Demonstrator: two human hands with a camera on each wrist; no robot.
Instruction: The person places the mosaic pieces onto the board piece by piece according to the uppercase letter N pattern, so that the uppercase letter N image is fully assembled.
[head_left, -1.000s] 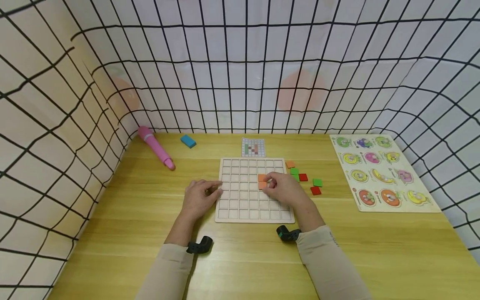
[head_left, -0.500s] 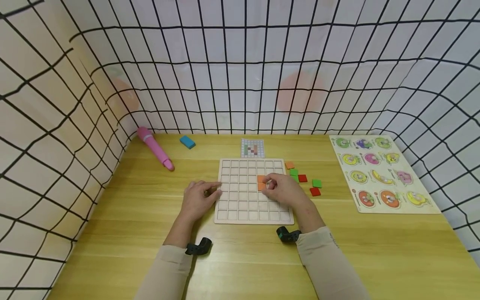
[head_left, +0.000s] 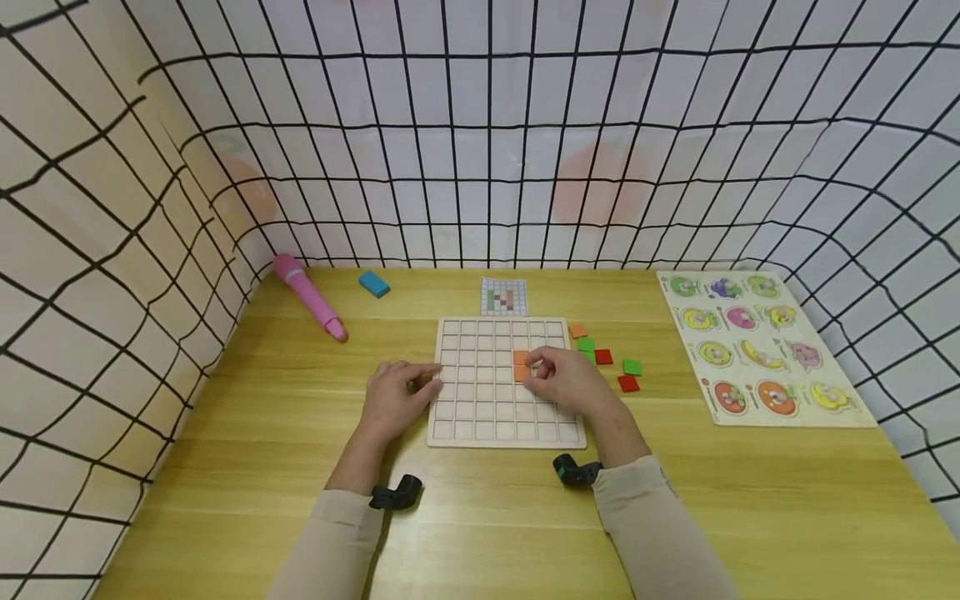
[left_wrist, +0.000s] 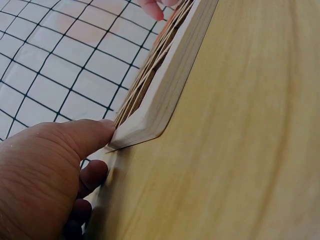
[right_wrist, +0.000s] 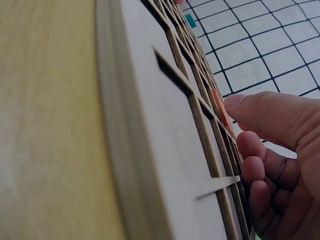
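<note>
A pale wooden grid board (head_left: 476,417) lies on the table with rows of square cells. Two orange square tiles (head_left: 521,358) sit one below the other in it, right of the middle. My right hand (head_left: 573,382) pinches the lower orange tile between thumb and index finger; in the right wrist view the thumb tip meets the orange tile (right_wrist: 222,107), other fingers curled below. At the board's left edge my left hand (head_left: 393,400) touches the rim with thumb and index finger spread apart. The left wrist view shows its thumb (left_wrist: 95,135) against the board's corner.
Beside the board's right edge lie loose orange (head_left: 577,331), green (head_left: 632,367) and red tiles (head_left: 628,383). A printed pattern card (head_left: 504,297) is behind the board. Further out are a pink toy microphone (head_left: 309,296), a blue block (head_left: 374,283) and a fruit puzzle board (head_left: 750,350).
</note>
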